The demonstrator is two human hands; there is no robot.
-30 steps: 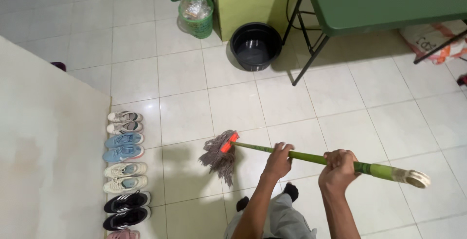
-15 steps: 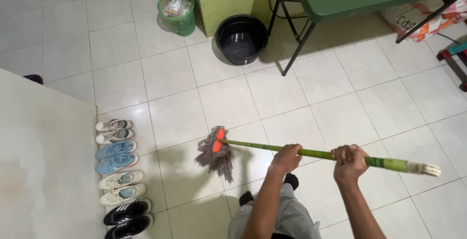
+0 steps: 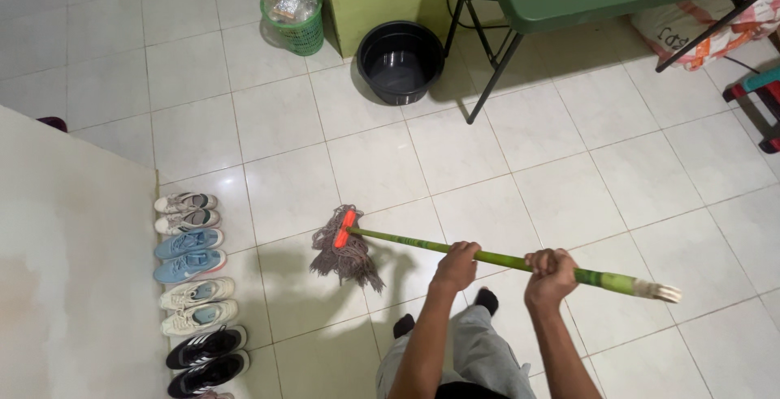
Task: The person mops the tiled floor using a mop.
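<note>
I reach both my arms out and down; my left hand [image 3: 457, 259] and right hand [image 3: 551, 273] are curled into 2 tight fists.

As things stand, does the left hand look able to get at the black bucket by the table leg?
Probably not. The left hand is wrapped round the green mop handle, and the black bucket stands several floor tiles away. Nothing blocks the path; it simply looks beyond arm's reach without stepping forward.
</note>
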